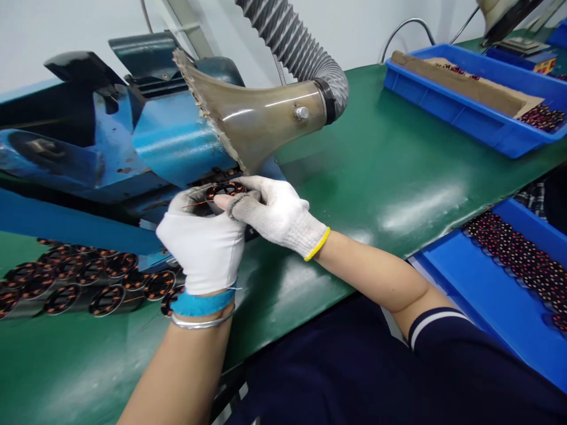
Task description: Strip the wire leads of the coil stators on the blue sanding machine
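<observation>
A motor stator [225,189], a black ring with copper windings, is gripped between both hands just below the funnel-shaped hood. My left hand [204,236], in a white glove, wraps round its left side. My right hand [277,209], in a white glove with a yellow cuff, holds it from the right, its bare thumb tip against the near edge. A thin copper wire [195,206] sticks out to the left over the left glove. Behind the hands stands a blue machine [181,139]; the stator's far side is hidden close to it.
Several stators [66,277] lie in rows on the green table [336,177] at left. A translucent hood [266,115] with a grey hose [301,41] overhangs the hands. A blue tray [452,112] with cardboard and small parts stands at back right; another blue bin [491,295] sits lower right.
</observation>
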`<state>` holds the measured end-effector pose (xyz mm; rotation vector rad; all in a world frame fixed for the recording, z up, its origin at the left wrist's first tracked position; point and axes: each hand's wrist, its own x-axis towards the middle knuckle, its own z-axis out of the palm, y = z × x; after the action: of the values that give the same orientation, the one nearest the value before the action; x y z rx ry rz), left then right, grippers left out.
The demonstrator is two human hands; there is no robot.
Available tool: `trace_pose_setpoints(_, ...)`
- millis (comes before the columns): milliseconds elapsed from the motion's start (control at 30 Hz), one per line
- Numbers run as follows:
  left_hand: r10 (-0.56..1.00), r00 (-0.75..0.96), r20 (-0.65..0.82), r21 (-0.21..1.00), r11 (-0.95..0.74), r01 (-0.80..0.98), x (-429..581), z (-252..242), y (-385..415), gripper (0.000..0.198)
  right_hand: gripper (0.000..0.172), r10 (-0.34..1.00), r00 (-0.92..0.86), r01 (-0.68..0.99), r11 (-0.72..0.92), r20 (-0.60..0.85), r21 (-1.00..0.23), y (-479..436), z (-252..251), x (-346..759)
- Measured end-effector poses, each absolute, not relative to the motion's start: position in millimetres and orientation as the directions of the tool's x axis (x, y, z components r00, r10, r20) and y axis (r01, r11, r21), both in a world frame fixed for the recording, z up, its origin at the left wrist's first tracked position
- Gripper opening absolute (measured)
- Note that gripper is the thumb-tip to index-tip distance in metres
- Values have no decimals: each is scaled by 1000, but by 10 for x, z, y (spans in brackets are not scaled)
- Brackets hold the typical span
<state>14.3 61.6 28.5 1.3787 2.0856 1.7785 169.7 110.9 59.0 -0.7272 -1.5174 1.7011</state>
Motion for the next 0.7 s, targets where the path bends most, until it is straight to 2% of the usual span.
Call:
trace_pose_setpoints(200, 653, -572, 497, 823, -144, 550, 168, 386, 635, 47, 44, 826, -531, -262, 52, 189, -964, 1080, 517, 1692)
trace_pose_setpoints(467, 669, -533, 519, 808, -180, 561, 194, 339, 655, 35, 46, 881, -447, -247, 45, 155, -968, 1108, 376, 1590)
trace_pose_setpoints(633, 638, -529, 560, 783, -198, 589, 245, 275, 469, 48, 55, 861, -472, -258, 67, 187, -964, 1040, 439, 1724)
trace_pose_setpoints(700, 622, -517, 587, 777, -254, 577, 275, 247, 369, 50, 48, 842, -500, -254, 81, 202, -964, 1002, 482, 1790)
